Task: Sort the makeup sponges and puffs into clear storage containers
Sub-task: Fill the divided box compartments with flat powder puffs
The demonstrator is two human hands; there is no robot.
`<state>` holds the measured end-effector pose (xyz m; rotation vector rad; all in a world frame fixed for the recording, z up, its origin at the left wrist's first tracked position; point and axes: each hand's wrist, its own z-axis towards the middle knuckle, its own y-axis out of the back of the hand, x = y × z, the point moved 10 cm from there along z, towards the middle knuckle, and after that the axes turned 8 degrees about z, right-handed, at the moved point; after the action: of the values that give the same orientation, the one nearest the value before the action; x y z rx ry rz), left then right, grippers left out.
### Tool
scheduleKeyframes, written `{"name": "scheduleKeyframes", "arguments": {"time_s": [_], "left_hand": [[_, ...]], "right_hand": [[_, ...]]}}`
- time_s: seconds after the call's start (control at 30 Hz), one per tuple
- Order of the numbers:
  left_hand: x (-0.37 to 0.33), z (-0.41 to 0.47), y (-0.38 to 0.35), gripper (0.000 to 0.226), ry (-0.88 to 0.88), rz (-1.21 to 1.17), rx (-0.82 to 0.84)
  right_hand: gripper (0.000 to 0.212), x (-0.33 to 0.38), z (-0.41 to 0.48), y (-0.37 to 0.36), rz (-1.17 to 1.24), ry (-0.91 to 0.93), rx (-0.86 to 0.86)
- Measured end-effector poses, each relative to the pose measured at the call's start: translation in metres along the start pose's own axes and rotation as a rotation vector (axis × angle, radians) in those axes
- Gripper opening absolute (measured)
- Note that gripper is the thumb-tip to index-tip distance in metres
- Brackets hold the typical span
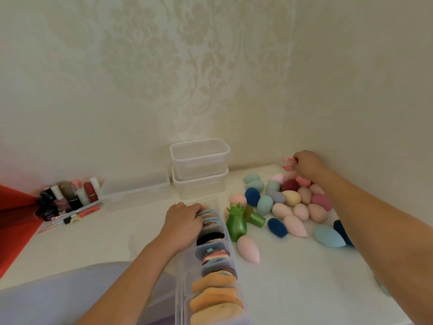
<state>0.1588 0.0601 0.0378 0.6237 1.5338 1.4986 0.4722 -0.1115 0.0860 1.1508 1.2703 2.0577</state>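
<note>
A long clear divided container point(230, 259) runs from the front edge toward the middle, its compartments filled with flat puffs: orange ones point(214, 296) nearest me, multicoloured and black ones further on. My left hand point(184, 222) rests on the far compartment, fingers curled over pale blue and pink puffs point(210, 215). A heap of egg-shaped sponges point(293, 200) in pink, blue, teal, yellow and maroon lies at the right. My right hand point(307, 164) is at the back wall, pinching a pink-and-white item point(288, 163). Two stacked clear tubs point(199, 167) stand at the back.
A green sponge holder point(236, 222) and a green cylinder point(256, 218) stand between the divided container and the heap. A shut clear box point(136, 188) sits left of the tubs. Nail polish bottles and cosmetics point(68, 198) cluster at the left, beside red material point(14, 221).
</note>
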Motion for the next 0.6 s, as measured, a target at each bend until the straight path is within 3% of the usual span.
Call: {"name": "scheduleKeyframes", "arguments": {"time_s": [0.1,0.27,0.33,0.43,0.53,0.6], "left_hand": [[-0.015,0.001,0.002,0.036,-0.030,0.097,0.008],[-0.019,-0.001,0.003,0.039,-0.037,0.127,0.028],[-0.019,-0.003,0.002,0.039,-0.043,0.122,0.033],[-0.022,-0.006,0.003,0.037,-0.050,0.107,0.032],[-0.022,-0.010,0.006,0.036,-0.048,0.106,0.030],[-0.022,-0.012,0.006,0.037,-0.045,0.119,0.032]], "right_hand": [[0.014,0.009,-0.007,0.027,0.263,-0.021,-0.082],[0.008,0.066,-0.045,0.058,0.614,0.061,-0.006],[0.012,0.101,-0.067,0.057,0.802,0.121,0.109],[0.016,0.155,-0.109,0.041,1.078,0.199,0.448],[0.008,0.193,-0.149,0.024,0.893,0.284,0.594],[0.005,0.210,-0.165,0.016,0.511,0.388,0.449]]}}
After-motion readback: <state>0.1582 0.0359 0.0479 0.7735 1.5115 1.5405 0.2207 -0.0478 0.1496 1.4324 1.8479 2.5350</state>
